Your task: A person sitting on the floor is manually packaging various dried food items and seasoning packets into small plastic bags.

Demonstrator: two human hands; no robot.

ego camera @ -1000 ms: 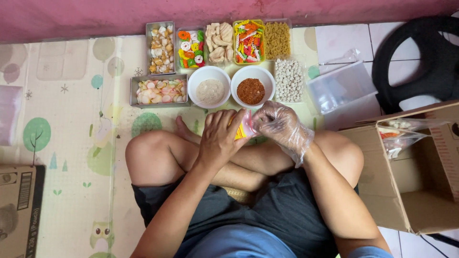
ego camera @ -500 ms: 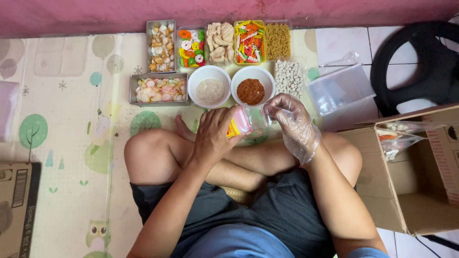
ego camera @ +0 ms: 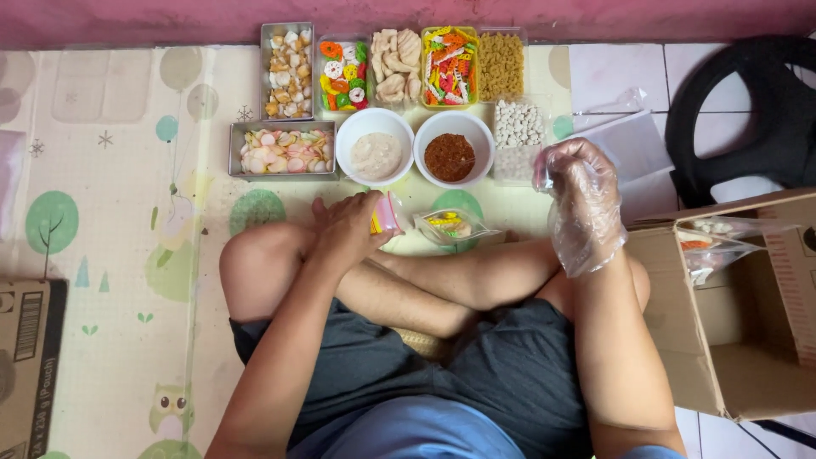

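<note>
I see soft play mat [ego camera: 110, 170] on floor, pale with trees and owls. Pink wall at top, white tiles [ego camera: 620, 72] on right. Open cardboard box [ego camera: 739, 340] by right knee. Snack trays [ego camera: 391, 64] and two white bowls [ego camera: 412, 153] in rows ahead of crossed legs.

Left hand [ego camera: 344, 234] grips small yellow-pink packet [ego camera: 384, 215], near mat, in front of left knee. Packet stands nearly upright, long axis up-down, top toward bowls.

Right hand [ego camera: 582, 191] in clear glove, lifted, fingers curled, holds nothing I can see.

Filled clear bag [ego camera: 450, 227] lies on mat between hands.
</note>
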